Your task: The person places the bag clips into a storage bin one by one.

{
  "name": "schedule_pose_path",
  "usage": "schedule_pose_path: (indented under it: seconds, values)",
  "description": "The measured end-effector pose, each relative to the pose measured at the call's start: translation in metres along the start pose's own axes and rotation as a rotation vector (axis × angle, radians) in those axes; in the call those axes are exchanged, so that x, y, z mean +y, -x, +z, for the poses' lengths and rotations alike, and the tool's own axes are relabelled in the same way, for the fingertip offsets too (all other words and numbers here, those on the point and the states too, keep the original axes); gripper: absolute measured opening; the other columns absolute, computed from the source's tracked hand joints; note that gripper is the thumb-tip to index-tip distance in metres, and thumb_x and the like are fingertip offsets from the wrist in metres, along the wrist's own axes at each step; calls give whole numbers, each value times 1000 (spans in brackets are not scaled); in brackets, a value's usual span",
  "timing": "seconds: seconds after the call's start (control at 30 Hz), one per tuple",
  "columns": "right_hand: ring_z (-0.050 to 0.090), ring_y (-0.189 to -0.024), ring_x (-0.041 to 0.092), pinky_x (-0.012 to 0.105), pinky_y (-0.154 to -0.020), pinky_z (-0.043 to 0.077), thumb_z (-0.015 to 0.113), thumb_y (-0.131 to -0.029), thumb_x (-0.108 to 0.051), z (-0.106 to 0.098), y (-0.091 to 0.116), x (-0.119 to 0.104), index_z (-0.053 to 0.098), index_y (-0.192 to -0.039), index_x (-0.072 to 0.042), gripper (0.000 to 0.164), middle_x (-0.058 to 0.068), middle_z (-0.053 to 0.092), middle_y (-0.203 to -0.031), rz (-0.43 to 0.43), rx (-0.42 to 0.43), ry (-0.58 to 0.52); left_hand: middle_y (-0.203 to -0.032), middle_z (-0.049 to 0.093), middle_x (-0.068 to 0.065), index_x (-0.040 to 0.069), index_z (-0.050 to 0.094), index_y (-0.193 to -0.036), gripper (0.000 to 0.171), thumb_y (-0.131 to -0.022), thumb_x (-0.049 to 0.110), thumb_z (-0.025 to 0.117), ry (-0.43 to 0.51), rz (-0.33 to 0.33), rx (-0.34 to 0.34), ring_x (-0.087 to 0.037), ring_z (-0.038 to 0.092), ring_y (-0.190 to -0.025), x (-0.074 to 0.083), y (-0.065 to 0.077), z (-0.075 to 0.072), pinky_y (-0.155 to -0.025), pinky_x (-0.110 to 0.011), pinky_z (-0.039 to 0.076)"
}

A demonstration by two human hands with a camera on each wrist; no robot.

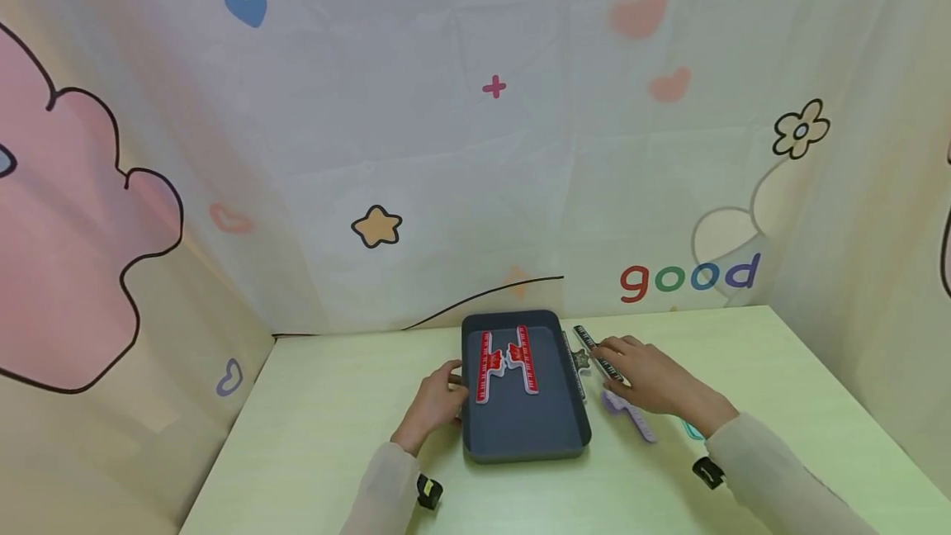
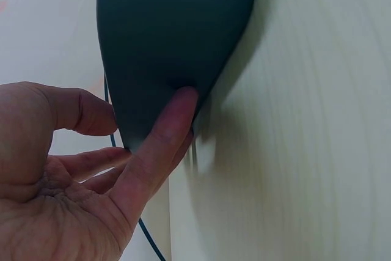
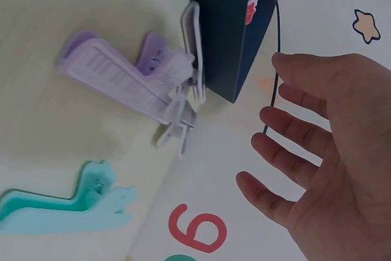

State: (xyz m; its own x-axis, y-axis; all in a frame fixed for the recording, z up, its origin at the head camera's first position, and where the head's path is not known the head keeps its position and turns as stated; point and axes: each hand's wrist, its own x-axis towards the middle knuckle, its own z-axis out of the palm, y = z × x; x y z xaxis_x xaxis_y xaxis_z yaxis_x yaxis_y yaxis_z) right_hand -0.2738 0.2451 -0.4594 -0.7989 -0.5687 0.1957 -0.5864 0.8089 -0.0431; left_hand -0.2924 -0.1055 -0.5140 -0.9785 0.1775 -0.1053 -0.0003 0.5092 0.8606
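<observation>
My left hand (image 1: 433,403) touches the left outer wall of a dark grey rectangular tray (image 1: 513,436). In the left wrist view, one straight finger (image 2: 174,114) presses on that wall. Two red-and-white pieces (image 1: 484,374) with piano-key bars lie in the tray, apart from its walls. My right hand (image 1: 654,374) is beyond the tray's right side, over a black piano-key clip (image 1: 584,337) with a grey star-shaped piece. Its fingers look spread and loosely bent in the right wrist view, holding nothing visible. Whether they touch the black clip cannot be told.
A lilac clip (image 3: 116,77) lies on the table right of the tray, below my right hand. Farther right, a teal clip (image 3: 67,209) is partly hidden by my right forearm in the head view. A patterned curtain (image 1: 446,147) closes off the table's back edge.
</observation>
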Motion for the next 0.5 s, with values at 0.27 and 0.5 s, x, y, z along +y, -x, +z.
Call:
schedule_pose_path:
  seconds: [0.27,0.5]
  values:
    - [57,-118,33,50,-94,53,74,-86,-21,12,14,1,60,-128,-9,45,9,60,-128,-17,-32,-47,-132,57,-27,2,39,-147,56,-94,10,53,4,4,-2,-28,69,-92,-1,1,1,-53,-33,61]
    - [57,-115,33,50,-95,54,76,-84,-19,22,18,4,62,-124,-10,44,7,60,-124,-18,-91,-60,-133,56,-27,2,38,-148,56,-94,10,53,16,0,-9,-29,69,-93,-1,0,1,-54,-34,61]
